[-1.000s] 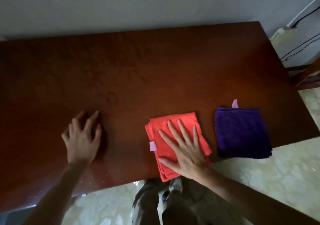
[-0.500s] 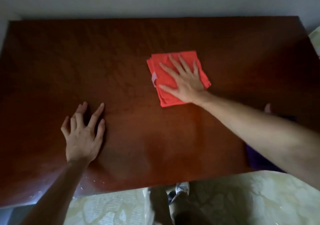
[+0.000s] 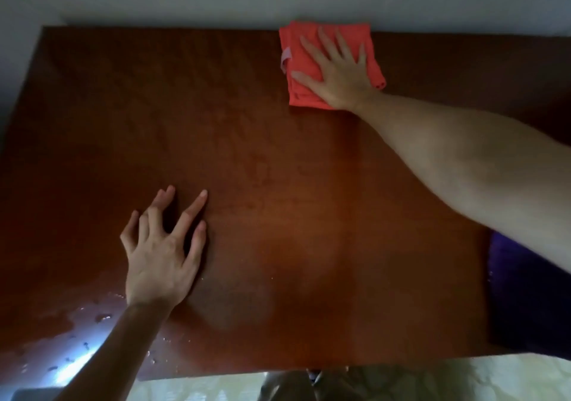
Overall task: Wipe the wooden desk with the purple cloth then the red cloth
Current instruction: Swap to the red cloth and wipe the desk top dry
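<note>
Right hand (image 3: 340, 73), fingers spread flat, has pushed red cloth (image 3: 301, 57) to desk (image 3: 278, 200) far edge; left hand (image 3: 162, 255) stays splayed.

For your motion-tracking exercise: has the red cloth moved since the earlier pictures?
Yes. The red cloth, under the right hand, has gone from the desk's near edge to its far edge by the wall.

Purple cloth (image 3: 525, 301) at the tabletop's (image 3: 278, 215) near right corner: upper part hidden under the right forearm, right side cut by the frame edge. Red cloth (image 3: 309, 85) at the far edge: middle covered by the right hand (image 3: 340, 73). Tabletop's right edge out of frame.
</note>
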`<state>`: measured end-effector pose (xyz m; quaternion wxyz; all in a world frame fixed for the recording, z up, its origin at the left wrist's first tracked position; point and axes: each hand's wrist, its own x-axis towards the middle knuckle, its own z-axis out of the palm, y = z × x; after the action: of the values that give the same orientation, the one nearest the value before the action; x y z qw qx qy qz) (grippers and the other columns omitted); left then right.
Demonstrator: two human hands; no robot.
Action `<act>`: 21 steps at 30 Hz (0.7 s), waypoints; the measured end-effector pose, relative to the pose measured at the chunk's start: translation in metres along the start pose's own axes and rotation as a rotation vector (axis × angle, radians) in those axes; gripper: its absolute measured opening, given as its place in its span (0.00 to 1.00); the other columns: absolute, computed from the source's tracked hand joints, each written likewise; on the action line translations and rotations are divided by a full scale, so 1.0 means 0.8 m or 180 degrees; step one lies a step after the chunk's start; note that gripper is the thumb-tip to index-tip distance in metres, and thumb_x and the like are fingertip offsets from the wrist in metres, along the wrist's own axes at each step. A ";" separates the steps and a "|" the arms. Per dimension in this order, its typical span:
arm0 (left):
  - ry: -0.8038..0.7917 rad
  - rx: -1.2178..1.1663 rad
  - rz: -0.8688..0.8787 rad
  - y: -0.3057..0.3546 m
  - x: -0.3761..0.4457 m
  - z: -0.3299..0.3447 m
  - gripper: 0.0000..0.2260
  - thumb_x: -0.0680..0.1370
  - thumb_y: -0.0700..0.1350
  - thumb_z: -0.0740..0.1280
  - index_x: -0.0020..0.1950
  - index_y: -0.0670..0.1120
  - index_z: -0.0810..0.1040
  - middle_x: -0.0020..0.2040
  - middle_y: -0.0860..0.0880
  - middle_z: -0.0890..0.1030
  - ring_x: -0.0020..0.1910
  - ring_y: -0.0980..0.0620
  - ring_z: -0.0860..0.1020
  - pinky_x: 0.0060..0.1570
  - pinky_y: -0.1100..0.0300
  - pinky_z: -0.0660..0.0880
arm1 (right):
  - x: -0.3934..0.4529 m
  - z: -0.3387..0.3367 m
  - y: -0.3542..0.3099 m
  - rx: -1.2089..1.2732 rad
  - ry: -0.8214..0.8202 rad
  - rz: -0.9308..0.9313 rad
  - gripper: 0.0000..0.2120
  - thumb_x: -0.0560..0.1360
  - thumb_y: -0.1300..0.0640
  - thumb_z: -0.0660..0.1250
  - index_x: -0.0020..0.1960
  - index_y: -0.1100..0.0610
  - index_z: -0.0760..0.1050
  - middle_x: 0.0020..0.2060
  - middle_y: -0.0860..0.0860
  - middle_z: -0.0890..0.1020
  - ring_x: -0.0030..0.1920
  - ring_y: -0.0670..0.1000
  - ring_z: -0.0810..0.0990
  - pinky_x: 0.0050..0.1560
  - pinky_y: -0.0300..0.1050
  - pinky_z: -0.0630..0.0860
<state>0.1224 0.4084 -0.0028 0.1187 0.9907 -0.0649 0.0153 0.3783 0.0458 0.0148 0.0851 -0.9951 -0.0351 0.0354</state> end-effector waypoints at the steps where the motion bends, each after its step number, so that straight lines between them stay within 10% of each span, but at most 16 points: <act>1: 0.0010 -0.0027 -0.0015 0.001 0.000 -0.001 0.23 0.84 0.57 0.53 0.80 0.62 0.65 0.78 0.42 0.64 0.81 0.44 0.61 0.77 0.41 0.52 | -0.011 0.002 -0.004 -0.0014 0.0038 0.0005 0.39 0.80 0.25 0.53 0.86 0.38 0.51 0.87 0.48 0.51 0.86 0.58 0.48 0.80 0.76 0.45; 14: -0.0013 -0.0062 -0.0095 0.011 -0.003 -0.007 0.23 0.84 0.59 0.51 0.80 0.62 0.65 0.78 0.41 0.65 0.78 0.41 0.63 0.77 0.41 0.51 | -0.454 0.042 -0.070 -0.0250 -0.0084 -0.0474 0.42 0.79 0.22 0.47 0.86 0.42 0.47 0.87 0.49 0.46 0.86 0.59 0.44 0.79 0.75 0.50; 21: -0.0020 0.0033 -0.0117 0.011 -0.003 -0.006 0.23 0.85 0.58 0.50 0.81 0.62 0.63 0.79 0.43 0.65 0.80 0.43 0.63 0.78 0.42 0.52 | -0.461 0.051 -0.075 -0.0308 -0.0140 -0.0484 0.42 0.79 0.21 0.46 0.86 0.40 0.49 0.87 0.50 0.49 0.86 0.60 0.48 0.78 0.77 0.54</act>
<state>0.1190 0.4013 0.0037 0.1136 0.9924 -0.0469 0.0105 0.0044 0.0839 0.0088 0.0386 -0.9915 -0.1141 0.0489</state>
